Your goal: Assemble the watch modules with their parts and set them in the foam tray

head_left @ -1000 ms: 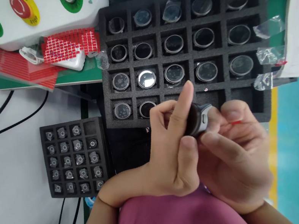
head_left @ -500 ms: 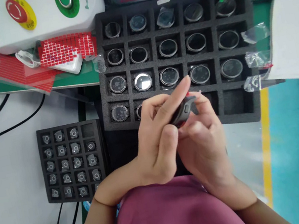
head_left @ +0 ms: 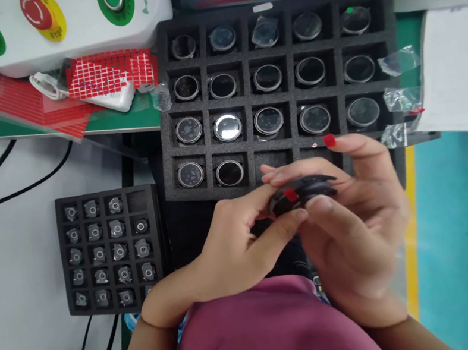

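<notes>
A black round watch case (head_left: 279, 203) is held edge-on between my two hands in front of my chest. My left hand (head_left: 237, 244) pinches its left side between thumb and fingers. My right hand (head_left: 360, 225) grips its right side, thumb in front and some fingers behind. A small red tape piece (head_left: 290, 194) shows on the case's edge. Another red tape piece (head_left: 329, 140) sticks to the tip of my right index finger, which is raised away from the case. Just behind my hands stands a black foam tray (head_left: 207, 152) with round watch faces in its compartments.
A smaller foam tray (head_left: 66, 259) with several small wrapped parts lies at the left. Red tape sheets (head_left: 36, 107) and a white adapter (head_left: 121, 98) lie on the green bench. Behind are a machine panel with a red stop button (head_left: 36, 10). Clear film scraps (head_left: 397, 61) and papers (head_left: 460, 69) are at the right.
My hands have moved slightly down and right with the watch case, which has been turned. My right index finger has lifted away with red tape on its tip, and red tape now shows on the case.
</notes>
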Demonstrator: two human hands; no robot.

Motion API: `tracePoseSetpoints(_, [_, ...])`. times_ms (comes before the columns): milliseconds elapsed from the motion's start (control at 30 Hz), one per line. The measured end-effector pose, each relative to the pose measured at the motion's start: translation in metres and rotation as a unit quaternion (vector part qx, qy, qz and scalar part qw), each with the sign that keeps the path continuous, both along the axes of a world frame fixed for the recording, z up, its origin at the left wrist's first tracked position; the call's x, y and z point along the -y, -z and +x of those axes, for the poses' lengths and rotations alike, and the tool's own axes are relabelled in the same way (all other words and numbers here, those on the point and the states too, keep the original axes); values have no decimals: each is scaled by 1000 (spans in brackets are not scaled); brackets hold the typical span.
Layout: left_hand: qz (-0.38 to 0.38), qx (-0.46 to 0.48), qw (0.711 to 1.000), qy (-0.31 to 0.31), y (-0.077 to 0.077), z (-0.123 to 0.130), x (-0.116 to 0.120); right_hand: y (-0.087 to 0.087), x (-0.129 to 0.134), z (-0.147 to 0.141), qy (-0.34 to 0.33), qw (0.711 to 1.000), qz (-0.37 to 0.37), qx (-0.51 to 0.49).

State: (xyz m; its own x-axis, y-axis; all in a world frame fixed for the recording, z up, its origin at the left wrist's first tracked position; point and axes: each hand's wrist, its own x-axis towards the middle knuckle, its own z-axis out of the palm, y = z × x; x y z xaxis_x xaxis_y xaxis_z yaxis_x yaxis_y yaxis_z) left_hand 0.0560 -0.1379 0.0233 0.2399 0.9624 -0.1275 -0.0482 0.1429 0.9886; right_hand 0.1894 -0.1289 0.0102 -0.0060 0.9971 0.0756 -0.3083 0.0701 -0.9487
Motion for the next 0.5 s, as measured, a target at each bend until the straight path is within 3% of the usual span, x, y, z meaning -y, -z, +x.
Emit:
tracePoseSetpoints(267, [99, -96, 990, 29, -7, -5, 5, -5, 6, 1, -20, 998, 51, -2])
tracePoseSetpoints(500, [169, -181, 969, 17, -5, -1, 11, 6, 3, -7, -20, 992, 102, -71])
